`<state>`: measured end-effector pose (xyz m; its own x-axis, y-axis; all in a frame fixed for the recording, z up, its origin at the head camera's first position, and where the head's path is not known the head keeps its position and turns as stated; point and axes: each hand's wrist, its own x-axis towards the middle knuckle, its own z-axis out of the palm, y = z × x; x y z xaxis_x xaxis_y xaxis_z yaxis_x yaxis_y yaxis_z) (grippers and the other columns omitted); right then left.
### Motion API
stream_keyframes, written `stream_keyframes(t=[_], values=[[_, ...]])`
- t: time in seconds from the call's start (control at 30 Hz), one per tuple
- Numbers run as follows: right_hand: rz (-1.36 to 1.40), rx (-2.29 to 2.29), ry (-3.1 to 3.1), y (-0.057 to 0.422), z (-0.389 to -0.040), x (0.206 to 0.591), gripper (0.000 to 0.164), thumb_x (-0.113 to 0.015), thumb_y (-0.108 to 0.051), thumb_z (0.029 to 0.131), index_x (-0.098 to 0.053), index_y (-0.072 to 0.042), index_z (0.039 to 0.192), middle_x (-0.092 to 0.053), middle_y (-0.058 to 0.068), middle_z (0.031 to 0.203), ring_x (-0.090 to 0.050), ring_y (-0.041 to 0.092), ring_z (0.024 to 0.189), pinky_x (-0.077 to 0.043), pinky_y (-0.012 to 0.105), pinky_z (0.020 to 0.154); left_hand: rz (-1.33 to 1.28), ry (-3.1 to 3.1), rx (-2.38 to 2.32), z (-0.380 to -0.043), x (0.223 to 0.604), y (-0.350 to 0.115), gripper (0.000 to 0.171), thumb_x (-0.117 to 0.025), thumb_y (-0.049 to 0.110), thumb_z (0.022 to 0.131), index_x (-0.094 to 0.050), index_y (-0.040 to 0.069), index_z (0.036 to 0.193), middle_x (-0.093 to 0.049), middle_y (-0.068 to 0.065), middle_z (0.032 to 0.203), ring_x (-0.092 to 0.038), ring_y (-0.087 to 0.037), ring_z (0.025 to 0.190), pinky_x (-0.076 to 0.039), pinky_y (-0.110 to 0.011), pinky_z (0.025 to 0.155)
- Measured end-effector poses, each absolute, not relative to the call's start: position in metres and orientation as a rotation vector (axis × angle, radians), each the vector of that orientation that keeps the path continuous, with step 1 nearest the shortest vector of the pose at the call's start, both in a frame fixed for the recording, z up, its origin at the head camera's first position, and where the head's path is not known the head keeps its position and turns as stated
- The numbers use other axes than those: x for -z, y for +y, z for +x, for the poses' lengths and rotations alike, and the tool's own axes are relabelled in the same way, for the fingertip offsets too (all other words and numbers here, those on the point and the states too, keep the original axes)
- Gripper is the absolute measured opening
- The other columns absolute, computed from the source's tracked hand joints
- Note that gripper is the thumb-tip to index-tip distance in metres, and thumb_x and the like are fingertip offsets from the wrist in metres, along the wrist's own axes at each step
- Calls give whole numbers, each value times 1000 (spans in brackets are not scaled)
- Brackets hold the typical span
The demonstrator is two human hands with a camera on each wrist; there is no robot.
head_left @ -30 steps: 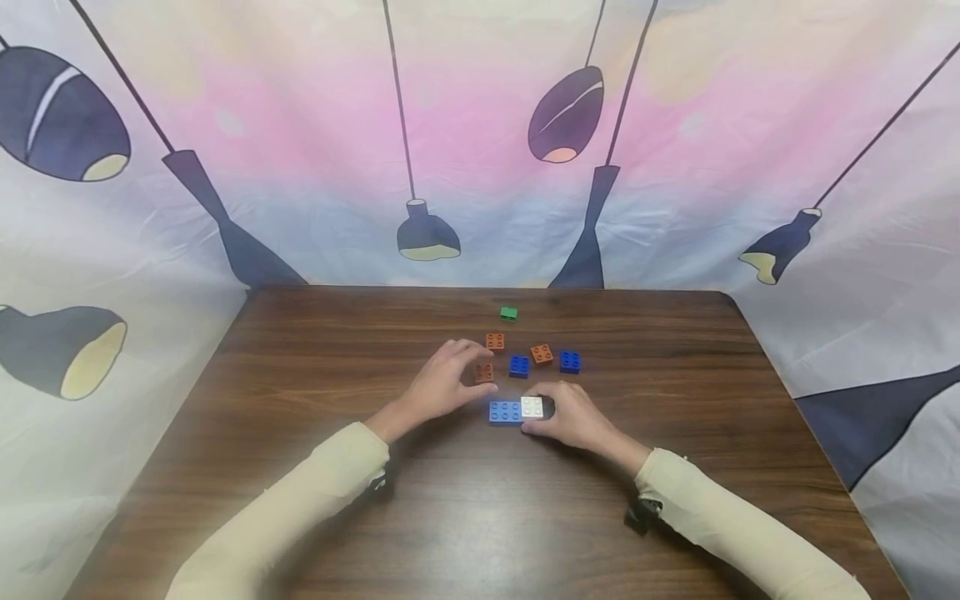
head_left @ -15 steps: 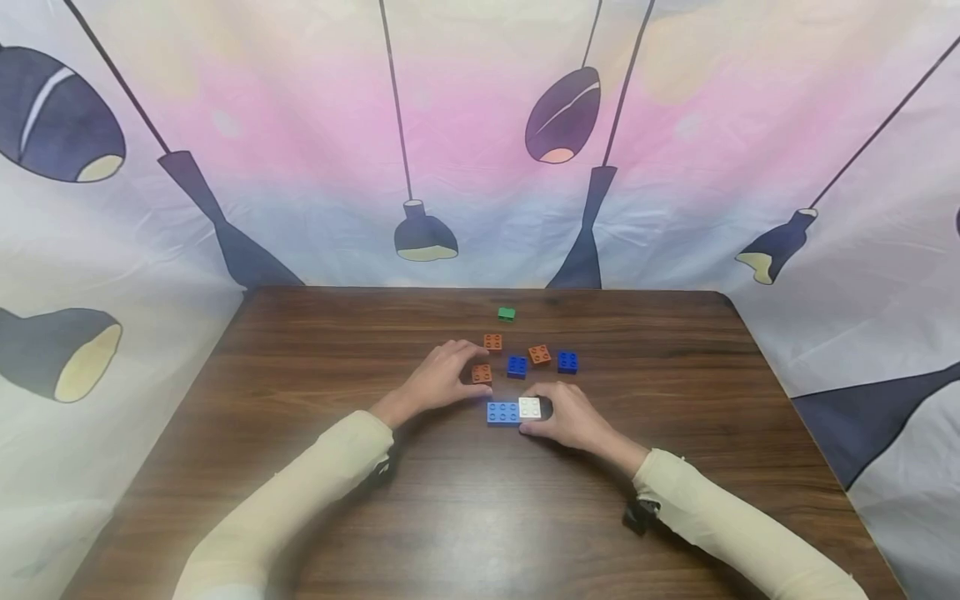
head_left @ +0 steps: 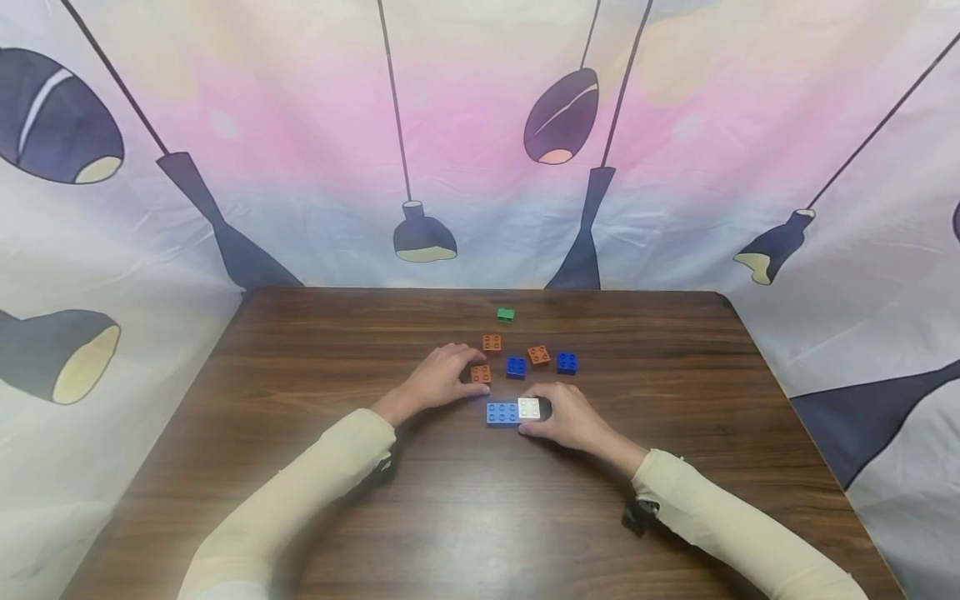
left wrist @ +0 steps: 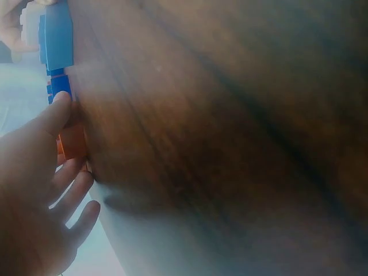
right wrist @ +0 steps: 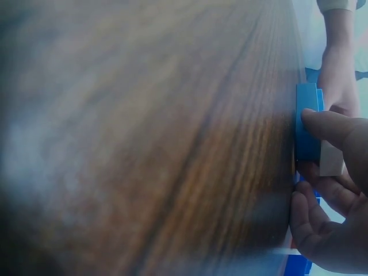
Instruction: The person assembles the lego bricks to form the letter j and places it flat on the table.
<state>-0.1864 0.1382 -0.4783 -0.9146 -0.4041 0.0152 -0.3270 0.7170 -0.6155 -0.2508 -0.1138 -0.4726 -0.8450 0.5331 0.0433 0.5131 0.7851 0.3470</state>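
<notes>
Wooden table [head_left: 450, 517], patterned cloth [head_left: 480, 150] behind it. Loose bricks lie beyond the hands: green brick [head_left: 506, 315] farthest, far orange brick [head_left: 491, 342] nearer, then skewed orange brick [head_left: 538, 356] between inner blue brick [head_left: 516, 367] and outer blue brick [head_left: 567, 362]. Inner blue brick sits just beside near orange brick [head_left: 481, 375], on the side toward the right hand [head_left: 573, 417].

Near orange brick: on the table, between thumb and fingers of the left hand [head_left: 435, 379], which are spread around it. Left wrist view shows a gap at the thumb; finger contact cannot be told.

Right hand pinches light blue brick [head_left: 502, 414], thumb against its near side; white brick [head_left: 528, 407] sits on its right end.

Right hand's far fingers partly hidden behind the bricks. Left wrist view: table blurred, right hand cut off at the corner.
</notes>
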Motion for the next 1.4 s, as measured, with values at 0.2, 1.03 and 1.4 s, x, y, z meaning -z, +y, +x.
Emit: stream_keyframes(t=[0.2,1.03,1.4], values=[[-600,960,2800,138,-187,479,35,-84,-30,74,-70,-19,104,-67,-10,91,-58,7,82,-48,32,77,893,2932,-485,-250,471,-113,50,-70,51,85,-65,17,122,-67,0,114,-59,-18,107,-46,-39,96],[-591,961,2804,137,-185,478,36,-84,-31,74,-70,-17,104,-68,-9,93,-58,7,82,-48,32,76,889,2826,-777,-224,453,-118,47,-72,43,87,-65,16,125,-68,2,114,-61,-15,107,-50,-37,92],[-580,969,2802,138,-185,478,34,-84,-31,75,-70,-20,103,-67,-10,93,-57,8,83,-48,32,77,944,2815,-768,-209,451,-120,51,-71,47,86,-64,17,126,-68,4,113,-61,-12,106,-50,-35,90]])
